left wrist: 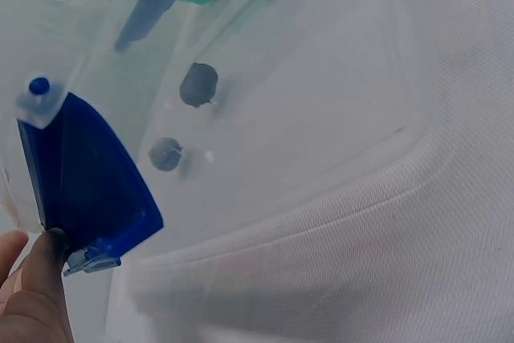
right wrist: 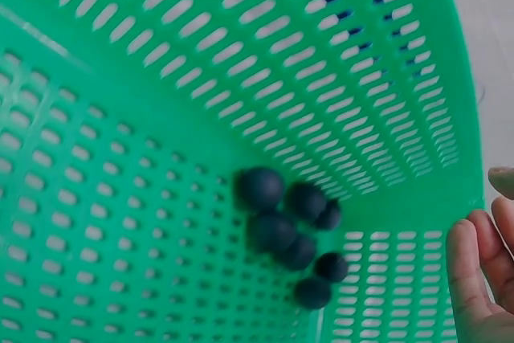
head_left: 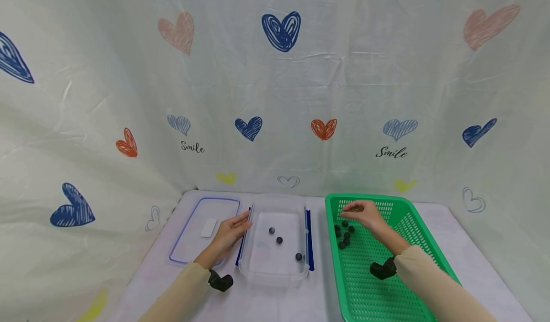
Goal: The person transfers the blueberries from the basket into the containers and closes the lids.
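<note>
A clear plastic box (head_left: 275, 269) with blue side flaps stands mid-table and has three blueberries (head_left: 279, 240) on its floor. At its left side my left hand (head_left: 229, 233) has its fingers extended, a fingertip touching the blue flap (left wrist: 88, 174) in the left wrist view. My right hand (head_left: 365, 214) hovers over the far left part of the green basket (head_left: 365, 288), thumb and fingertips apart with nothing visible between them. Several more blueberries (right wrist: 273, 230) cluster in the basket's corner below that hand.
Left of the box lies a clear lid (head_left: 189, 245) with a blue rim and a small white rectangle (head_left: 209, 228) on it. A curtain (head_left: 283, 88) printed with hearts hangs behind the white-covered table (head_left: 296, 303).
</note>
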`<act>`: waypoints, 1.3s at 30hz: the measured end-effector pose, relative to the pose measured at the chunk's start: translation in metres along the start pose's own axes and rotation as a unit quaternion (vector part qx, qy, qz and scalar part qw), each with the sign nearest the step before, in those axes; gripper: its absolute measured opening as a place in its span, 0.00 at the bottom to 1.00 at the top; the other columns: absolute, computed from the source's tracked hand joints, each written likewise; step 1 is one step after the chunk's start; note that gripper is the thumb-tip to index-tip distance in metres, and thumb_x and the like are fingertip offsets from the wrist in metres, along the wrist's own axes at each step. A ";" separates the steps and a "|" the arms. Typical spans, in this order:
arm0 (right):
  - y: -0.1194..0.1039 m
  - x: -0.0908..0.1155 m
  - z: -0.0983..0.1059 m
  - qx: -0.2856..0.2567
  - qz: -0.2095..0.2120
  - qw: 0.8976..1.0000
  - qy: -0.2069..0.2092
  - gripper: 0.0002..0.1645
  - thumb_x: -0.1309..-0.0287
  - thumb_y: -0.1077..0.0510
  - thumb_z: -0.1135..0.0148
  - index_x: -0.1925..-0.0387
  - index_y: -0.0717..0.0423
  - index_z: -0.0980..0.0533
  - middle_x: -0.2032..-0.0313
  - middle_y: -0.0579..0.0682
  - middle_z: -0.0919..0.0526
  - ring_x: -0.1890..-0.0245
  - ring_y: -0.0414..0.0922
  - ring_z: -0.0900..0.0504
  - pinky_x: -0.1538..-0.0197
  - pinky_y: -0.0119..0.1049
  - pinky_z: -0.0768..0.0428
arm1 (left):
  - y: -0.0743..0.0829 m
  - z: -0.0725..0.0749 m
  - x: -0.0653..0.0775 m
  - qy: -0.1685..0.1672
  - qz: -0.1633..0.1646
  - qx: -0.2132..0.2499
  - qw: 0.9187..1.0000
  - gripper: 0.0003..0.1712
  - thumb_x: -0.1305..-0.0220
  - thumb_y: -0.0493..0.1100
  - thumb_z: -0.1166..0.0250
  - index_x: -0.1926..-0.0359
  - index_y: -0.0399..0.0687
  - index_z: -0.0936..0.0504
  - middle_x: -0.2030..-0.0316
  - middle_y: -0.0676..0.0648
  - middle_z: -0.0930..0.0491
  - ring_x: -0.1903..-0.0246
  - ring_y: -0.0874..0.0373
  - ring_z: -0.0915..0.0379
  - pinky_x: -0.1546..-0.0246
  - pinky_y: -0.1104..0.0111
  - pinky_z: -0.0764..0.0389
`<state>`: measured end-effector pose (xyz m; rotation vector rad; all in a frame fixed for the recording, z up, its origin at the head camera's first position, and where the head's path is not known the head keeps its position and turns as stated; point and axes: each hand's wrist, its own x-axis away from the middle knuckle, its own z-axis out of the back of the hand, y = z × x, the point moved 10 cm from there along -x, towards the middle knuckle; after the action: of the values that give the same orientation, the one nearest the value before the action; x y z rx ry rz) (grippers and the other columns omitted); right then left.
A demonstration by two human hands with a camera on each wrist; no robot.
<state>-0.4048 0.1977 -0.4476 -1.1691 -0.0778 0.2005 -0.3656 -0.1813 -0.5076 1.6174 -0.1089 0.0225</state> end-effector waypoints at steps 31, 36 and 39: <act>0.066 0.007 0.016 0.094 -0.040 0.992 0.078 0.17 0.51 0.62 0.32 0.59 0.69 0.22 0.60 0.62 0.19 0.60 0.56 0.20 0.62 0.44 0.19 | -0.002 0.000 0.000 0.004 -0.005 0.034 0.999 0.29 0.40 0.38 0.38 0.38 0.36 0.33 0.37 0.40 0.37 0.38 0.51 0.41 0.46 0.70 0.31; 0.075 0.005 0.013 0.091 -0.036 0.992 0.082 0.17 0.53 0.62 0.31 0.61 0.68 0.21 0.61 0.62 0.19 0.61 0.56 0.19 0.63 0.44 0.19 | -0.001 0.000 0.000 0.006 -0.010 0.035 0.999 0.30 0.40 0.37 0.37 0.38 0.36 0.33 0.38 0.40 0.37 0.38 0.51 0.41 0.46 0.70 0.31; 0.075 0.003 0.012 0.086 -0.012 0.993 0.083 0.16 0.54 0.63 0.30 0.63 0.68 0.20 0.64 0.60 0.18 0.64 0.53 0.18 0.65 0.42 0.18 | 0.000 0.000 0.000 0.006 -0.012 0.040 0.999 0.29 0.40 0.36 0.38 0.38 0.35 0.33 0.38 0.40 0.36 0.38 0.51 0.41 0.46 0.70 0.31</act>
<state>-0.4125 0.2374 -0.5119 -1.0088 0.0706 0.0853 -0.3661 -0.1815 -0.5079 1.6974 -0.0792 0.0179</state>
